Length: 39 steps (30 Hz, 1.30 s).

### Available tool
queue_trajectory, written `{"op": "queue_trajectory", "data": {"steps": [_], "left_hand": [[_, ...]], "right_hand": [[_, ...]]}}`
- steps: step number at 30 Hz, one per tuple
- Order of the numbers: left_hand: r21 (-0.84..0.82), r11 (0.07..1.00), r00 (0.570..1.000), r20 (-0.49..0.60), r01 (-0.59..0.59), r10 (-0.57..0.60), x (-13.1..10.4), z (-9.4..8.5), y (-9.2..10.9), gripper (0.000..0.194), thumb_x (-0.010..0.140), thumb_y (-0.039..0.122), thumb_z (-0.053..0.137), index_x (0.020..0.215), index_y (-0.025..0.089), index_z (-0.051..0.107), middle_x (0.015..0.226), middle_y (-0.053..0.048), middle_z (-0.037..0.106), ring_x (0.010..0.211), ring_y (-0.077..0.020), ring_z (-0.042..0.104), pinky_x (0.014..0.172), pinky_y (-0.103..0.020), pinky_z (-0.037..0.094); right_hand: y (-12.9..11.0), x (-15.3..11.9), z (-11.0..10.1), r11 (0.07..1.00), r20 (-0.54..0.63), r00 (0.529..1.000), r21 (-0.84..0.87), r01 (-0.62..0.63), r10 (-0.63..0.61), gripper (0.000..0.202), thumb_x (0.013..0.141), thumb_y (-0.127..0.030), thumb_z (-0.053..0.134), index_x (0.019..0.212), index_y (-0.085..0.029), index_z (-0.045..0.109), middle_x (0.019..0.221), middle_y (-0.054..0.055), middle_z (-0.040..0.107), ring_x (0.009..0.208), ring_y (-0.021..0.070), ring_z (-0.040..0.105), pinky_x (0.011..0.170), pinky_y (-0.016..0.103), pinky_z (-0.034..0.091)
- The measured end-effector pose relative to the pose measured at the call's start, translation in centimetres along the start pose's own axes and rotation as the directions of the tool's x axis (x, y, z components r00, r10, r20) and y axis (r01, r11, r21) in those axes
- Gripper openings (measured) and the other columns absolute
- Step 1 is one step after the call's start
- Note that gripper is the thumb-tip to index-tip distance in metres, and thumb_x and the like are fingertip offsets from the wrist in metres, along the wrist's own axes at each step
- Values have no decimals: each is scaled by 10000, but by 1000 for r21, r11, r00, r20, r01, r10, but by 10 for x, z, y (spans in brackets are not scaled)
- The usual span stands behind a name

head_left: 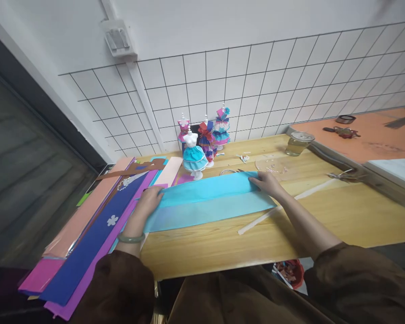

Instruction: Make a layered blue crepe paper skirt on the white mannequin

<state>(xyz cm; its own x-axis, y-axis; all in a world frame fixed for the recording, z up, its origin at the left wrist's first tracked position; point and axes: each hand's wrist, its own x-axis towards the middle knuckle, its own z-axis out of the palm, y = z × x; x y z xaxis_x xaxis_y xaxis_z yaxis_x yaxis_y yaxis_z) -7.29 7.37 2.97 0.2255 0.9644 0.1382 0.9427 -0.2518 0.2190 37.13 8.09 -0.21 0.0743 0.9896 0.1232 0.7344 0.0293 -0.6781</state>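
A long turquoise sheet [205, 198] is stretched crosswise over the wooden table, its lower part paler than its upper part. My left hand [151, 198] grips its left end, fingers closed on the edge; a green bangle circles that wrist. At the upper right corner my right hand [266, 183] pinches the sheet between thumb and fingers. Just behind the sheet stands a small white mannequin [191, 140] in a turquoise skirt [195, 157]. Several other dressed mannequins, one in red and blue [206, 135], stand behind it.
Long coloured sheets [97, 225] are piled at the left. A cup [297, 143], a clear plate of small beads [272, 168] and a white strip [259, 220] lie to the right. An orange surface [364, 139] adjoins, and a red basket [299, 274] sits below the table edge.
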Motion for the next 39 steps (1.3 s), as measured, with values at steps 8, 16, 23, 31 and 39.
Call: {"op": "queue_trajectory", "data": {"steps": [8,16,23,31,39], "left_hand": [[81,947,936,-148,-312,321,-41,43,60,376,860,330,512,1194,159,539,1262,-137,517,1231,-293,404,1017,-460,342],[76,900,903,37,-430,428,-86,59,104,191,861,236,514,1029,156,558,1081,-128,595,1114,-269,509,900,-416,448],[191,867,888,89,-460,452,-84,65,105,171,831,19,419,821,122,556,883,-129,613,908,-242,582,782,-368,484],[190,907,927,65,-376,370,-86,52,108,185,834,26,380,843,152,514,830,-90,572,804,-230,540,643,-342,454],[65,959,961,42,-277,275,-78,53,97,249,876,66,343,793,172,552,741,-59,586,716,-190,544,661,-308,441]], "right_hand": [[4,-7,6,986,-167,985,-164,11,-38,424,826,-327,475,1175,-99,553,1103,181,633,911,276,632,767,408,486],[-28,-80,28,691,295,727,-233,685,-621,344,885,-334,479,1170,-167,574,1104,133,644,1030,255,583,880,396,472],[-47,-98,55,504,371,626,-378,776,-686,248,880,-263,491,1059,-152,622,1012,137,667,944,266,600,803,414,460],[-35,-86,45,467,341,686,-535,704,-643,277,825,-80,478,1052,-141,624,964,132,683,917,276,597,776,404,413],[-42,-96,55,557,277,695,-437,706,-664,367,873,-353,493,1180,-165,561,1090,137,650,986,278,555,802,395,398]]}}
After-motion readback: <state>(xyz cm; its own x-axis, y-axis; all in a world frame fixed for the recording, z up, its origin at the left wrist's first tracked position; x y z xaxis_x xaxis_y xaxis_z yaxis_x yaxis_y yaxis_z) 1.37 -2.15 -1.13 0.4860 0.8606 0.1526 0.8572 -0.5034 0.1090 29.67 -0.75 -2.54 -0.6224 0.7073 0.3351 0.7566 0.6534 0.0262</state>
